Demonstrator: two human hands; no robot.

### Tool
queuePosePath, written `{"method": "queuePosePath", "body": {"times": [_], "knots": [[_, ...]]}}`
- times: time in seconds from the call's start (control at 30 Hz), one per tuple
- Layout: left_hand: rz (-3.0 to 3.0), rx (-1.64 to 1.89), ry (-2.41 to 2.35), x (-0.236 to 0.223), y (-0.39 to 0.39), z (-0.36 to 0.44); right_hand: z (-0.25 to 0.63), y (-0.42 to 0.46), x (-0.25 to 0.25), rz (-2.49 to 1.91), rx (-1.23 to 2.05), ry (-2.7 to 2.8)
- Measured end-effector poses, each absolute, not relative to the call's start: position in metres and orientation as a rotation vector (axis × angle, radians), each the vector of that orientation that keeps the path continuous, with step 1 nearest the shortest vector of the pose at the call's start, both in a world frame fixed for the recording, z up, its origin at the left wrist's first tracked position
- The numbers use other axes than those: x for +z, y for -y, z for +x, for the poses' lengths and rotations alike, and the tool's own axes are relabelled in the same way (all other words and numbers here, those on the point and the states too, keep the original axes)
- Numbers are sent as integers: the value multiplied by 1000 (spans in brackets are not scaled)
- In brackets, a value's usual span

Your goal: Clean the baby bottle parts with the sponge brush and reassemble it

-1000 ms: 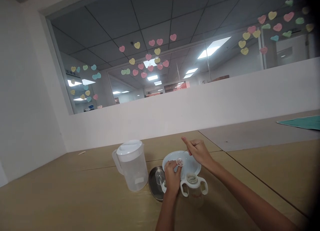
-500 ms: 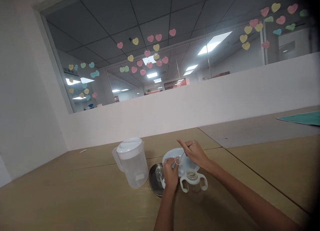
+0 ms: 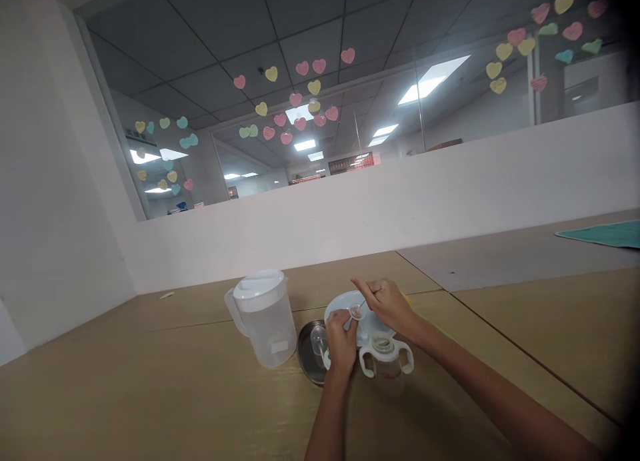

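- Table (image 3: pixel 200 394), tan, under a white wall; window above the wall with heart-shaped notes. Teal cloth (image 3: pixel 605 235) at far right; pale scrap (image 3: pixel 167 295) at far left.
- Lidded pitcher (image 3: pixel 270 331), translucent, upright left of the hands, handle to the left.
- Dark metal dish (image 3: pixel 306 369) just right of pitcher; clear domed piece (image 3: pixel 319 340) lying in it. Left hand (image 3: pixel 341 341) covers the dish's right side.
- Pale blue bowl (image 3: pixel 373 326) beyond the hands, partly blocked by both. Bottle (image 3: pixel 389 366) upright at its near side, open mouth up, standing between the forearms.
- Yellow edge (image 3: pixel 409 300) behind right hand (image 3: pixel 389 304); mostly hidden, identity unclear.
- Small clear round piece (image 3: pixel 356 312) held over the bowl, at the left fingertips, pinched between thumb and finger.
- Right fingers curled around a thin rod (image 3: pixel 363 304), thumb stretched out to the left; rod slants down-left to the clear piece. Whether its tip is inside: cannot tell.
- Count: one pitcher, one dish, one domed piece, one bowl, one bottle with two white handles, one small round piece, one rod, one cloth. Heart notes: many, some overlapping.
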State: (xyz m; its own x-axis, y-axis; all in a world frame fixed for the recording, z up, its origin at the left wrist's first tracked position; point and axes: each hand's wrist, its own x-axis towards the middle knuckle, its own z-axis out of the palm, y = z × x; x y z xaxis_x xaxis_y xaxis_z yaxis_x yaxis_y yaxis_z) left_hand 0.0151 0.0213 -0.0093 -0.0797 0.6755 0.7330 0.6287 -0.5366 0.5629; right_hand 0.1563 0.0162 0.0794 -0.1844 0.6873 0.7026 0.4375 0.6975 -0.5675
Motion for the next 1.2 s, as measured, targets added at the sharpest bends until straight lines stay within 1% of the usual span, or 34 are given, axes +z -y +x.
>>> {"method": "queuePosePath", "body": {"times": [0.13,0.3,0.4,0.5,0.6,0.7,0.83,0.9,1.07,1.2], "knots": [[2118,1713,-1458,-5,-17,20,149,-16,72,-896,198,1991],[2121,1708,-1415,-2,-14,25,140,-26,60,-946,189,2080],[2142,1692,-1442,-3,-14,25,145,-26,67,-995,281,2108],[2157,1703,-1447,-5,-17,23,156,-17,83,-931,328,2100],[2131,1709,-1468,-7,-21,20,164,-5,96,-817,234,2060],[2103,1699,-1484,-8,-22,19,165,2,101,-806,100,2145],[2067,1683,-1473,-6,-19,23,161,-6,94,-867,-171,2309],[2044,1686,-1450,-4,-16,26,159,-14,87,-883,-257,2320],[1972,1726,-1468,0,-14,29,154,-31,67,-951,-374,2441],[1999,1727,-1475,-1,-17,26,151,-35,59,-1026,-281,2422]]}}
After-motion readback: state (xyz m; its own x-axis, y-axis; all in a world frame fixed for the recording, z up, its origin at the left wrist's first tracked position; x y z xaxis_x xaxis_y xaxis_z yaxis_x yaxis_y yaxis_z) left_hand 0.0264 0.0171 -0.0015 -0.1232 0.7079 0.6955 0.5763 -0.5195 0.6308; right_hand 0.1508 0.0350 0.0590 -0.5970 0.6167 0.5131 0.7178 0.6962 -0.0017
